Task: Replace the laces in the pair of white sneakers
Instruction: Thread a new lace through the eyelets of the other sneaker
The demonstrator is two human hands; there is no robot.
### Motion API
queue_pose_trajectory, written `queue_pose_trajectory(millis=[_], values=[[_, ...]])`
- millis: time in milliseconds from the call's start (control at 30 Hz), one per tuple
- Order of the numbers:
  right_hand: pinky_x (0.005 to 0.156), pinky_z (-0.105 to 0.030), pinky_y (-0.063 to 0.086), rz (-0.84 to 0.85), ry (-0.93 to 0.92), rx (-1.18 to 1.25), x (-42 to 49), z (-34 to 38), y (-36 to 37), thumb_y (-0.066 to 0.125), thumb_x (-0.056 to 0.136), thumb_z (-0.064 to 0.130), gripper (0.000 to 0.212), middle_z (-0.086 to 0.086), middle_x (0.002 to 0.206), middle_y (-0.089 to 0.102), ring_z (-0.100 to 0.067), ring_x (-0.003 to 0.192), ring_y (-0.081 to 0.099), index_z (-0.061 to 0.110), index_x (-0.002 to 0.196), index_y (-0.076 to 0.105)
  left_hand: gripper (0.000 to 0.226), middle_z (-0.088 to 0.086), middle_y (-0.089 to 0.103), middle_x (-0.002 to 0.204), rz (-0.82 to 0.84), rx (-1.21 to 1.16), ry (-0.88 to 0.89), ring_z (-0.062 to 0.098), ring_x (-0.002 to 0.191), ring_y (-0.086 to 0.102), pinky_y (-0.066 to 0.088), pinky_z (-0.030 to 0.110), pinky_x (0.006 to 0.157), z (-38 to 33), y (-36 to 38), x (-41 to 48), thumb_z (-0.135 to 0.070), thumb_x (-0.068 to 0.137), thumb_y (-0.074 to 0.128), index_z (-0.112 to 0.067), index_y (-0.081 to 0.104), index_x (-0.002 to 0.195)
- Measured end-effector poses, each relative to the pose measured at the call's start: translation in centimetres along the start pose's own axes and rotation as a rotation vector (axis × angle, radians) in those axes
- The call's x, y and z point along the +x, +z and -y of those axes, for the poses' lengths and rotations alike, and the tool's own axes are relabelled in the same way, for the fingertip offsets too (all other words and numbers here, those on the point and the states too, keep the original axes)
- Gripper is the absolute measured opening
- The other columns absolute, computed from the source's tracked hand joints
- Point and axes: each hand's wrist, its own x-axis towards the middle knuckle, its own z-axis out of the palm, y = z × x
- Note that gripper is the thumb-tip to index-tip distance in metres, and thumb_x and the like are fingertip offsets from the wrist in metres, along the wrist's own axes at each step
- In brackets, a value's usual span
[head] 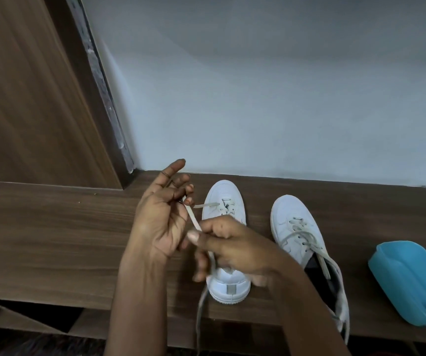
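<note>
At the far left a tall wood-grain panel [27,98] is seen standing on the dark brown, grained tabletop [52,240]. Over the tabletop the left hand [160,217] is raised palm-up, its forefinger pointing away and its other fingers curled round a flat, off-white lace [193,217]. From those fingers the lace is drawn in one direction to a front eyelet of the first sneaker [224,195] and in the other to the right hand [235,245], where it is pinched between thumb and forefinger. This smooth white sneaker lies just right of the left hand and under the right one, toe towards the pale wall [258,86]. Beside it a second sneaker [287,214] is set, loosely laced, its ends trailing. Farther right a rounded blue plastic tub [412,281] is lying on its side.
</note>
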Motion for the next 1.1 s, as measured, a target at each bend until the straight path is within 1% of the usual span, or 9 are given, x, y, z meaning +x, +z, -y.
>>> queue_pose_trajectory(millis=[200,500,700,767,833,933,967,1033,1100], values=[[0.043,-0.022,0.015,-0.361,-0.081,0.175,-3.2,0.2,-6.7,0.056,0.095,0.033,0.031,0.003,0.057,0.026,-0.006,0.044,0.021,0.008,0.087,0.071,0.049,0.002,0.060,0.072,-0.183,0.202,0.064,0.009,0.056,0.047,0.036,0.017,0.044,-0.6,-2.9,0.7,0.022,0.088,0.030,-0.008,0.067,0.102],[0.040,-0.019,0.028,-0.740,-0.272,0.519,-4.9,-0.6,-10.3,0.057,0.096,0.034,0.030,0.005,0.053,0.030,-0.007,0.042,0.027,0.012,0.077,0.065,0.056,0.003,0.057,0.070,-0.432,0.501,0.088,0.010,0.054,0.042,0.032,0.018,0.044,1.4,-6.7,2.4,0.021,0.085,0.024,-0.014,0.068,0.090],[0.047,-0.017,0.033,-0.888,-0.448,0.636,-5.8,-0.7,-11.5,0.051,0.100,0.035,0.026,0.009,0.056,0.037,-0.004,0.046,0.033,0.015,0.093,0.066,0.053,0.007,0.057,0.075,-0.493,0.658,-0.003,0.013,0.058,0.045,0.041,0.024,0.051,2.6,-8.3,3.0,0.019,0.085,0.022,-0.012,0.065,0.090],[0.050,-0.017,0.035,-0.910,-0.381,0.496,-5.3,-0.9,-10.9,0.051,0.101,0.031,0.024,0.006,0.062,0.045,-0.004,0.049,0.037,0.016,0.100,0.070,0.043,0.007,0.065,0.090,-0.485,0.899,-0.040,0.021,0.071,0.059,0.053,0.033,0.069,3.4,-9.0,3.2,0.010,0.087,0.032,-0.017,0.066,0.091],[0.053,-0.019,0.036,-0.884,-0.264,0.260,-4.4,-1.0,-9.9,0.049,0.103,0.022,0.023,0.003,0.069,0.055,-0.005,0.054,0.042,0.019,0.107,0.072,0.018,0.012,0.063,0.112,-0.530,1.395,-0.061,0.032,0.100,0.061,0.050,0.042,0.089,3.8,-8.3,2.2,-0.013,0.092,0.051,-0.018,0.065,0.101],[0.054,-0.020,0.037,-0.724,-0.145,0.001,-3.0,-0.6,-7.8,0.045,0.104,0.007,0.031,0.001,0.079,0.069,-0.008,0.062,0.050,0.023,0.109,0.071,0.033,0.016,0.053,0.122,-0.697,1.866,0.038,0.041,0.112,0.052,0.041,0.049,0.091,3.7,-5.1,0.3,-0.041,0.093,0.059,-0.014,0.064,0.111],[0.053,-0.019,0.038,-0.661,-0.111,-0.047,-2.6,-0.4,-7.2,0.044,0.104,0.005,0.031,0.000,0.085,0.072,-0.010,0.063,0.054,0.021,0.111,0.069,0.035,0.014,0.057,0.118,-0.654,1.835,0.187,0.040,0.108,0.056,0.044,0.048,0.089,3.1,-3.8,0.0,-0.045,0.093,0.058,-0.015,0.066,0.109],[0.053,-0.021,0.040,-0.549,-0.068,-0.155,-2.0,0.0,-6.0,0.046,0.103,0.008,0.022,-0.001,0.093,0.075,-0.013,0.065,0.061,0.017,0.110,0.065,0.035,0.005,0.069,0.101,-0.321,1.571,0.367,0.028,0.097,0.065,0.051,0.040,0.082,2.0,-2.3,0.1,-0.049,0.096,0.053,-0.019,0.070,0.104],[0.054,-0.022,0.041,-0.470,-0.074,-0.213,-1.3,0.1,-5.0,0.052,0.102,0.013,0.008,0.000,0.092,0.077,-0.018,0.065,0.067,0.012,0.104,0.060,0.035,-0.003,0.073,0.097,0.080,1.223,0.259,0.011,0.095,0.067,0.052,0.030,0.081,1.5,-0.8,0.0,-0.046,0.099,0.049,-0.021,0.071,0.109]])
